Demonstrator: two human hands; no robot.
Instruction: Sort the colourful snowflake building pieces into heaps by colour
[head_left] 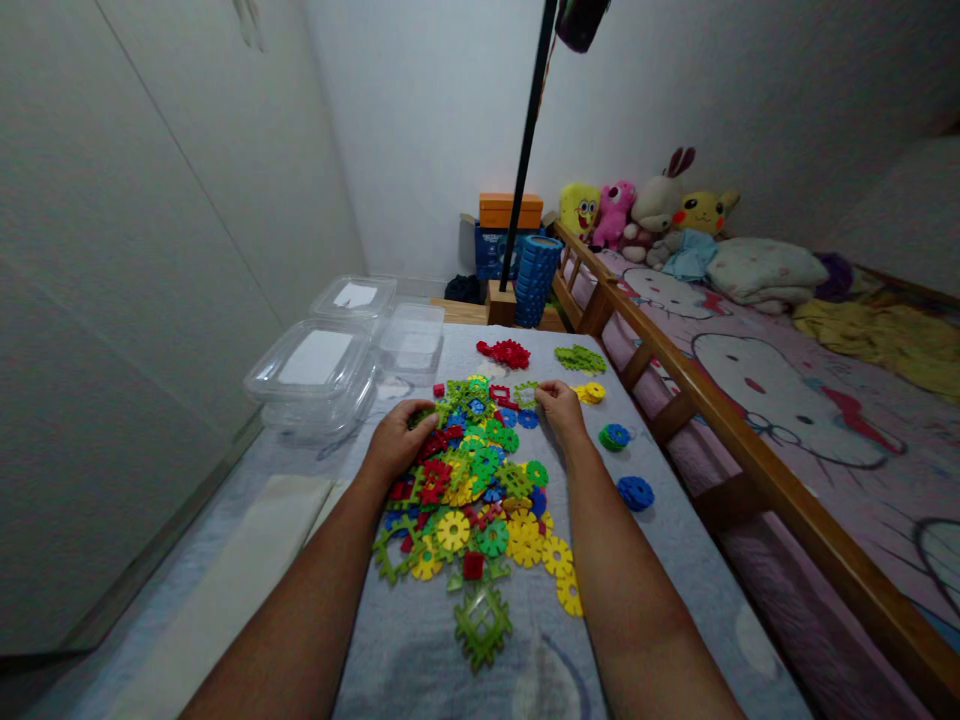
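A heap of plastic interlocking pieces [480,500] in red, yellow, green and blue lies on a grey cloth [420,660]. My left hand [399,440] rests curled on the heap's far left side, fingers closed over a green piece. At the heap's far right edge my right hand [559,408] pinches a light green square piece. Sorted small groups lie beyond: red pieces [506,352], green pieces [579,358], yellow pieces [590,392], a green and blue pair [614,436] and a blue disc [635,492].
Clear plastic containers [319,372] with lids stand at the left, more behind [411,335]. A wooden bed rail [720,420] runs along the right, with a pink sheet and plush toys [637,210] beyond. A black pole [525,150] rises from a wooden block.
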